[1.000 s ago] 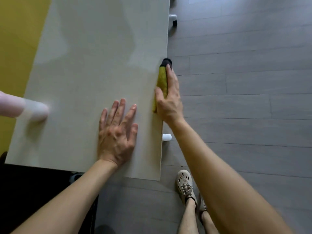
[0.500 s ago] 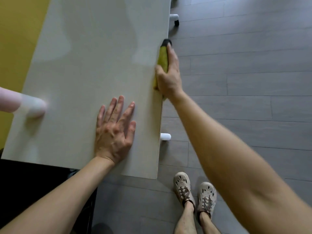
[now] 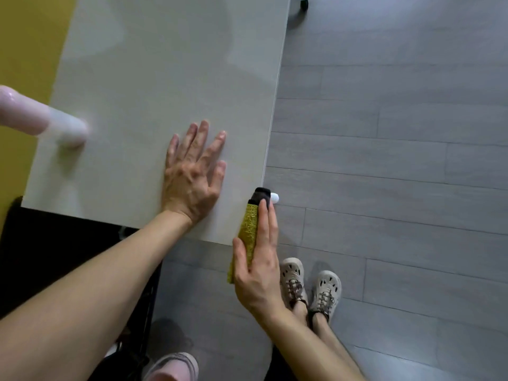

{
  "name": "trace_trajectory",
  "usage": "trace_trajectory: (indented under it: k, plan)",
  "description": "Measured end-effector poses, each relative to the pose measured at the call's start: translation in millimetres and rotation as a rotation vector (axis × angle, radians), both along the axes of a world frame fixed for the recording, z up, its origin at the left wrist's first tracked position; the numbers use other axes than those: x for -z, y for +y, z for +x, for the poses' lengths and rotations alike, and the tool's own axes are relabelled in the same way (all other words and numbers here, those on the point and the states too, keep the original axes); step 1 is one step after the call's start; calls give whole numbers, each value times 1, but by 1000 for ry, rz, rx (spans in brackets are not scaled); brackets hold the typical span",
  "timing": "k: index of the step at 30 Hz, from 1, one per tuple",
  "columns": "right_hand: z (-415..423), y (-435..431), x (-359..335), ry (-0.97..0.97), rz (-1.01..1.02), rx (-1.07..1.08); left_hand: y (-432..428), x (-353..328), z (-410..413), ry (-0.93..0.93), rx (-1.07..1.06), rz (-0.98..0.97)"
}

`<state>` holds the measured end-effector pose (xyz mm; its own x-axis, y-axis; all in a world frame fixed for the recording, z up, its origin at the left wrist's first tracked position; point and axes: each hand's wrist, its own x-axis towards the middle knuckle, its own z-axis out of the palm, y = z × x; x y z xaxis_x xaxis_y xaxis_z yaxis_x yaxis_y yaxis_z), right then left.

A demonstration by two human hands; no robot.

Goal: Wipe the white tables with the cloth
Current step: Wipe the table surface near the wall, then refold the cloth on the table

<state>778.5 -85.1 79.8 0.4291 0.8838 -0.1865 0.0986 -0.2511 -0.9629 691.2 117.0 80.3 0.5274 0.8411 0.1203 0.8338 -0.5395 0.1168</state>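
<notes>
**Cloth pressed along the table's right edge**

While the left hand (image 3: 192, 177) lies flat on the white table (image 3: 154, 86) with its fingers spread and nothing in its grasp, the right hand (image 3: 258, 268) clamps a folded cloth (image 3: 247, 235) between thumb and fingers. The cloth is yellow-green with a dark end; it stands on edge against the right side of the tabletop, close to the near corner. Its dark end reaches up along the table edge, and its lower part hangs past the corner, over the floor. The right fingers lie straight along the cloth's outer face, the thumb on the inner face.

The two hands are apart, the left near the table's near edge and to the left of the cloth. A blurred pale pink bottle (image 3: 41, 116) stands at the table's left side, well apart from both hands. Just beyond the cloth's dark end, a small white cap (image 3: 275, 198) shows at floor level. Below the right forearm, two feet in beige perforated shoes (image 3: 310, 287) stand on the grey plank floor (image 3: 398, 133). A yellow surface (image 3: 30, 39) borders the table's left side.
</notes>
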Motion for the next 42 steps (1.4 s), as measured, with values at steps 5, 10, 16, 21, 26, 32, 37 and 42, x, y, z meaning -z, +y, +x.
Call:
trace_trajectory:
  k: [5,10,16,21,26,32,37,42]
  plan:
    - [53,80,4,-2,65,-20,0,2,0,-3,8,10]
    - [145,253,2,-101,-13,78,3,5,-1,-20,17,38]
    - [146,251,-2,-123,-41,87,2,8,-3,-30,24,50]
    - [90,81,-9,-56,-70,-203,1,11,-4,-37,27,47]
    - [157,22,-38,50,-394,-340,0,8,-2,-43,34,18]
    - [232,113,-105,241,-467,-174,3,16,-2,-30,47,-20]
    - [236,201,-156,576,-556,-208,-3,-2,11,-5,-52,-184]
    - [218,250,-184,615,-693,-410,-3,-87,65,-957,-662,-975]
